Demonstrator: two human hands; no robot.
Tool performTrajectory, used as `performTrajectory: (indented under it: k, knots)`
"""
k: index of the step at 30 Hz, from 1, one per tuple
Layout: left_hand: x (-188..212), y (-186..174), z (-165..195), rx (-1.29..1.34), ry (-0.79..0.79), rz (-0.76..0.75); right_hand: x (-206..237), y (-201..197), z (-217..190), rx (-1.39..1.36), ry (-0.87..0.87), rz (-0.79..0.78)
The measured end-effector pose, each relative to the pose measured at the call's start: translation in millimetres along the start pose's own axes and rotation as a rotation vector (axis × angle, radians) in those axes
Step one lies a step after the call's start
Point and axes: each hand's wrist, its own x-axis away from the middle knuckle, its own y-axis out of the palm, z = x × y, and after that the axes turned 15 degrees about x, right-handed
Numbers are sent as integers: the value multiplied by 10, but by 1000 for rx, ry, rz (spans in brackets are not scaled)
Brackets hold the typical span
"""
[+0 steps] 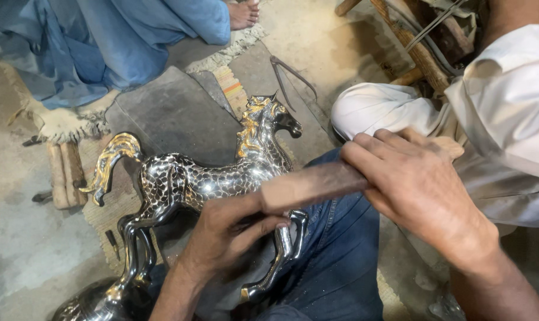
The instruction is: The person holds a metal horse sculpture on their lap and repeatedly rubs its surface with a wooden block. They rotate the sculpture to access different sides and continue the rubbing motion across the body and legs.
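Nearest me, my left hand (234, 229) curls its grip shut around the belly of the metal horse figure (192, 178), fingertips folded in beside the raised front legs. The horse lies across my lap on my blue jeans (335, 261), its rear hooves set on a rounded metal base (88, 303) at the lower left, its head up and pointing away from me. My right hand (418, 190) comes in from the right, its grip closed over one end of a flat reddish-brown bar (311, 184); the bar's other end lies against the horse's body just above my left thumb. The horse is silver with dark scale-like patches, and has a gold mane and tail. Beyond it I see a grey slab (174, 113) on the floor, wooden handles (64, 172) to the left, and further off another person's blue clothing (121, 41) and a bare foot (243, 13)
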Motion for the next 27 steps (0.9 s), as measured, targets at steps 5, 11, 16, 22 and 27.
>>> performTrajectory:
  k: [5, 11, 16, 22, 27]
  knots:
    - [36, -14, -17, 2, -128, -25, -60, -75, -43, -178, 109, -20]
    - [8, -2, 4, 85, 75, 6, -58, -88, -43, -249, 161, -76]
    - [-18, -19, 36, 114, 49, -49, 9, -46, 3, -266, 154, -81]
    - [12, -21, 46, 140, 56, -25, 16, -135, -57, -274, 182, -29]
    - [78, -43, -63, 92, -51, -29, -19, -206, -107, 61, 5, 45]
